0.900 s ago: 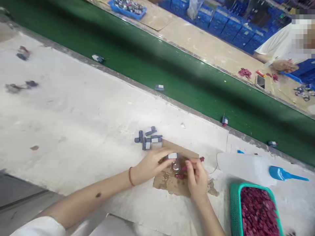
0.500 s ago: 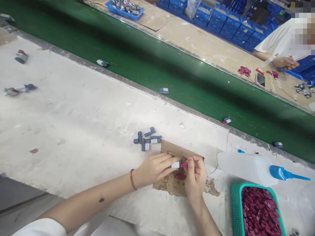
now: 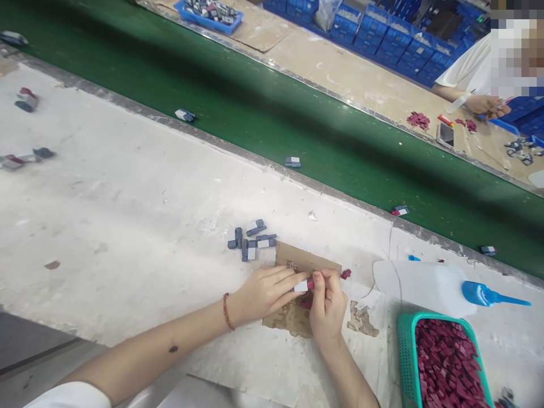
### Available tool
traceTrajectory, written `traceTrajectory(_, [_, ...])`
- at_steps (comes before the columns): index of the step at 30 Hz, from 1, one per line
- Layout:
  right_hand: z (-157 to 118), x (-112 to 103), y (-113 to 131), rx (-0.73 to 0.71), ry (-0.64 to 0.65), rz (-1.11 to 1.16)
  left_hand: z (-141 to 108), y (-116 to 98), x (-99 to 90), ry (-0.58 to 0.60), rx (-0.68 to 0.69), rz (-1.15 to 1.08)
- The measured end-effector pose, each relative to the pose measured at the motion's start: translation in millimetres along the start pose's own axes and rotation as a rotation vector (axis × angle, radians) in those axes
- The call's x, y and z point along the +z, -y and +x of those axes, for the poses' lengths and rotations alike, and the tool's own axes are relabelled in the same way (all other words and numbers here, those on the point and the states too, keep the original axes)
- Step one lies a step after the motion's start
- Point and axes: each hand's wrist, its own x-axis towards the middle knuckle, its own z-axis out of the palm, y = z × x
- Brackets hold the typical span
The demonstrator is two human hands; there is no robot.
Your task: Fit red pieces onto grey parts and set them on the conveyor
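Note:
Over a stained piece of cardboard [image 3: 306,256], my left hand [image 3: 271,289] is closed on a small grey-and-white plastic part [image 3: 301,285]. My right hand [image 3: 329,303] pinches a small dark-red plastic piece [image 3: 310,283] against the right end of that part. Another red piece [image 3: 306,304] lies on the cardboard below, partly covered by my right hand. One more red piece [image 3: 346,273] rests just past the cardboard's right edge. Several grey-and-white parts [image 3: 251,253] lie in a loose group to the upper left of my hands.
A green conveyor belt [image 3: 238,113] carrying several small parts runs diagonally beyond the white table [image 3: 127,226]. At right are a white bottle with a blue nozzle [image 3: 484,293] and a green basket [image 3: 407,351] of red pieces. A co-worker's hands [image 3: 488,106] are across the belt.
My right hand has moved left, bringing the red piece up to the grey-and-white part. The parts on the belt have shifted to the right.

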Motion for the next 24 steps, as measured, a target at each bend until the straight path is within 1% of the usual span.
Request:
traceTrajectory(3, [0,0,-1,-0.054,0.015,-0.026,0,0,0.8,0.004,0.013,-0.011])
traceTrajectory(9, [-2,-1,0,-0.082,0.043,-0.034,2,-1,0.5,-0.005,0.051,0.003])
traceTrajectory(11, [-3,-3,1,-0.061,0.057,-0.030,2,-3,0.2,0.000,0.049,0.009])
traceTrajectory(15, [-1,-11,5,0.035,0.116,0.044,6,-5,-3.8,-0.002,0.035,-0.019])
traceTrajectory(17, [-1,-22,8,0.072,0.092,0.061,11,-3,-10.6,0.006,-0.030,-0.051])
traceTrajectory(19, [-4,-39,9,0.088,0.002,0.027,22,6,-21.9,0.018,-0.144,-0.051])
traceTrajectory(20, [-7,-51,9,0.098,-0.046,-0.006,29,13,-28.8,0.022,-0.204,-0.041])
traceTrajectory(22, [-16,-78,4,0.137,-0.134,-0.092,49,36,-42.7,0.017,-0.302,-0.015])
traceTrajectory(24, [-29,-109,-6,0.206,-0.241,-0.206,73,66,-53.5,-0.025,-0.342,-0.013])
